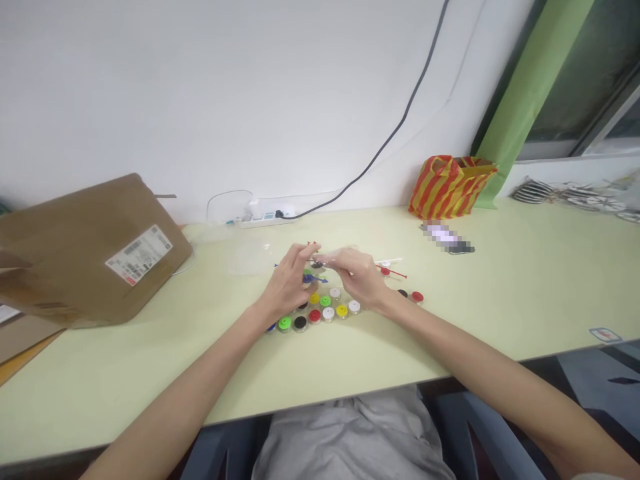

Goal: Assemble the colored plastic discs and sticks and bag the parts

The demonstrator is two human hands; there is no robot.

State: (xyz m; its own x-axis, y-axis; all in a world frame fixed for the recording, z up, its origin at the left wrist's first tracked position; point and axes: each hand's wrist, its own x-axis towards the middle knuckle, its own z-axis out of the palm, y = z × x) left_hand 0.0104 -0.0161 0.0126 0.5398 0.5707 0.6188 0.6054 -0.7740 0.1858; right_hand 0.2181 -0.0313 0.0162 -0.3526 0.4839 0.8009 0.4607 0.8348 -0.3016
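My left hand (290, 283) curls its fingers around the far side of a group of small clear jars with coloured caps. My right hand (361, 275) is closed in a pinch, its fingertips meeting those of the left. A small dark piece (317, 265) shows between them; its kind and which hand grips it are unclear. A blue arrow-tipped piece (319, 279) lies beside my left thumb. Nearer me stand several jars, among them a green cap (285, 323), a black cap (300, 323), a red cap (315, 315) and a yellow cap (342, 311). A thin red stick (399, 272) pokes out past my right hand.
A cardboard box (90, 247) stands at left. Behind, a power strip (265, 219) with a black cable (380, 150) lies by the wall. A striped bag (450, 187) and a phone (447, 239) are at right. Clear plastic (250, 259) lies left of the hands.
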